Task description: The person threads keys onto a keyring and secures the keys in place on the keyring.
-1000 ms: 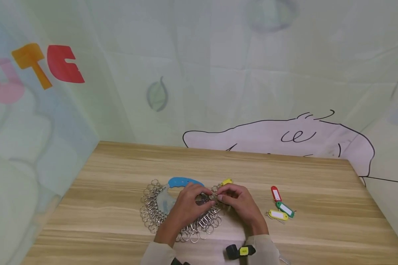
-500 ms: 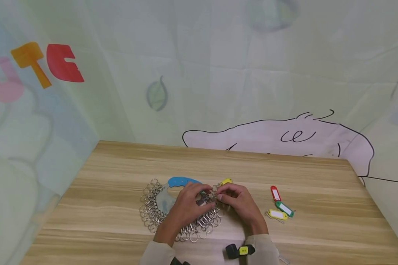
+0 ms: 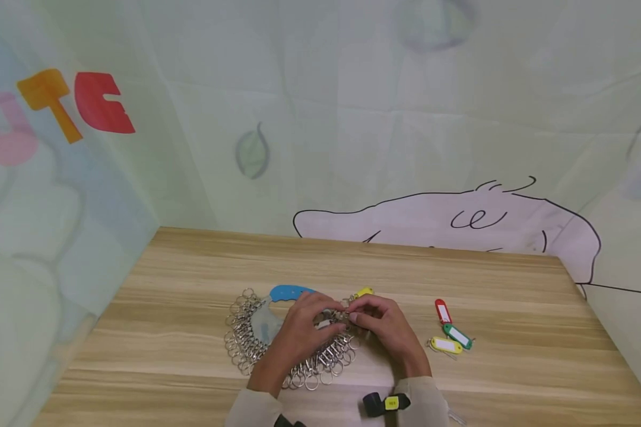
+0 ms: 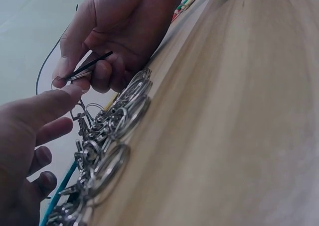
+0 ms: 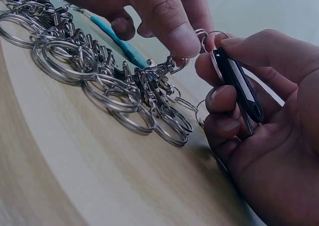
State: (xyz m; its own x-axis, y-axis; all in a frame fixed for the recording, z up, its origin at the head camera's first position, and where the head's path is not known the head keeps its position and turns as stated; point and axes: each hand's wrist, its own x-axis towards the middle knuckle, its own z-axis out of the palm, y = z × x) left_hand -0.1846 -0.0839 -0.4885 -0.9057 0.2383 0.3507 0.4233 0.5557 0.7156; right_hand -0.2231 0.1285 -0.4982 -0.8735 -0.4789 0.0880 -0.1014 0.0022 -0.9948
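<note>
My right hand (image 3: 387,329) pinches a dark key tag (image 5: 239,84) with a white label; a metal key (image 5: 246,120) hangs alongside it against the fingers. The tag's thin wire ring (image 5: 219,33) sticks up by the right thumb. Close beside it, my left hand (image 3: 303,332) pinches a silver snap clasp (image 5: 167,65) by its split ring, fingertips nearly meeting the right ones. Below lies a curved clear plate (image 3: 263,326) with a blue handle (image 3: 285,292), fringed by several metal clasps and split rings (image 3: 237,332). The left hand and forearm cover part of it.
A yellow tag (image 3: 364,292) lies just beyond the right hand. To the right, a red tag (image 3: 443,311), a green tag (image 3: 457,337) and another yellow tag (image 3: 446,345) rest on the wooden table (image 3: 523,356). A key (image 3: 457,417) shows by the right sleeve.
The left index finger has moved right, and its tip now meets the right hand's fingertips. The right hand has hardly moved.
</note>
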